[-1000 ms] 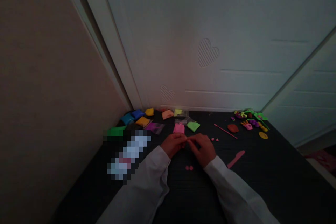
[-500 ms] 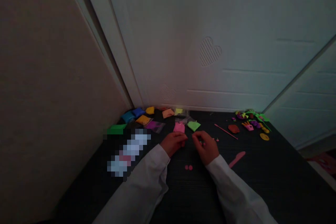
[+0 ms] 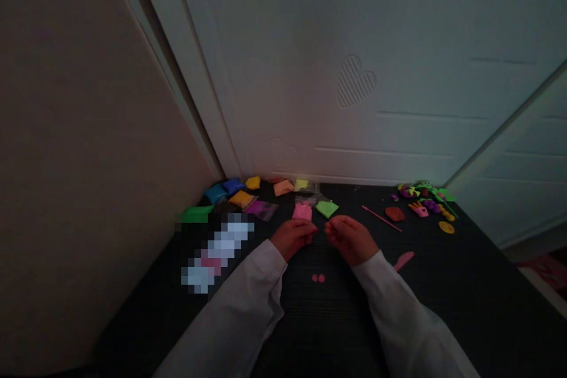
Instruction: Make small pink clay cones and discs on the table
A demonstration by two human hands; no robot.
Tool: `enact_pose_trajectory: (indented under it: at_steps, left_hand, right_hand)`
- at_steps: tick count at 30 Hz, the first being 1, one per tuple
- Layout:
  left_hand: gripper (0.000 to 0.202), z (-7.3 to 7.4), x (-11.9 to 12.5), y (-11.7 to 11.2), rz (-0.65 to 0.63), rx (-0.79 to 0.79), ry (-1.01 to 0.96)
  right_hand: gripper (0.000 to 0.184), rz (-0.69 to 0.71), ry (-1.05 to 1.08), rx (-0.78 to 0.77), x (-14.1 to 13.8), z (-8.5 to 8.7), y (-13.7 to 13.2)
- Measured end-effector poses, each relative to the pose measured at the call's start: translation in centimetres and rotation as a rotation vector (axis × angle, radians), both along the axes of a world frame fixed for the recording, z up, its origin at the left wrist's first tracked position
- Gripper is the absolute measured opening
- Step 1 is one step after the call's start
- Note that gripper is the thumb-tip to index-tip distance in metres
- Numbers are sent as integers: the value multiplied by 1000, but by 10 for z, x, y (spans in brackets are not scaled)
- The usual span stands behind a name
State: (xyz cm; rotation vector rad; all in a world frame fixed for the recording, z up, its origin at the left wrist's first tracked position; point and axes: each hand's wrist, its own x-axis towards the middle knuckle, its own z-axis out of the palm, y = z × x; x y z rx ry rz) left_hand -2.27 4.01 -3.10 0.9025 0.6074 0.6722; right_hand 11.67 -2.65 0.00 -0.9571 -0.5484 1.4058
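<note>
My left hand (image 3: pixel 293 238) is closed, thumb and fingertips pressed together, just in front of a pink clay packet (image 3: pixel 302 211). Facing it across a narrow gap, my right hand (image 3: pixel 353 240) has its fingers curled in a pinch. Whatever either pinch holds is too small and dark to make out. On the dark table nearer to me, between my forearms, lie two small pink balls (image 3: pixel 318 278) side by side. A light green packet (image 3: pixel 326 209) lies beyond the gap between my hands. A pink plastic knife (image 3: pixel 404 260) is partly covered by my right sleeve.
Colourful clay packets, including a blue one (image 3: pixel 233 185) and an orange one (image 3: pixel 241 199), line the back left. A pixelated oblong item (image 3: pixel 219 254) lies left of my arm. Rightward are a thin pink stick (image 3: pixel 381 218), a red piece (image 3: pixel 395 214) and small clay figures (image 3: pixel 432 207). A white panel (image 3: pixel 283 71) rises behind.
My right hand has turned and shifted slightly right, covering the small pink bits that showed beside it and more of the knife. My left hand stays nearly in place.
</note>
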Motion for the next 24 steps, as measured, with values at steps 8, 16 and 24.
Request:
enact_pose_trajectory:
  at_steps: [8,16,24]
  left_hand:
    - [15,4,0,-2,25,-27,2]
    - [19,11,0,-5,97,111,57]
    - [22,8,1,-9,83,107,98]
  right_hand:
    - [14,109,155,-83,3,-2,-2]
    - [22,22,-270,-59,-2,-12,4]
    - [21,-180,-1090,223,-9,-9,-4]
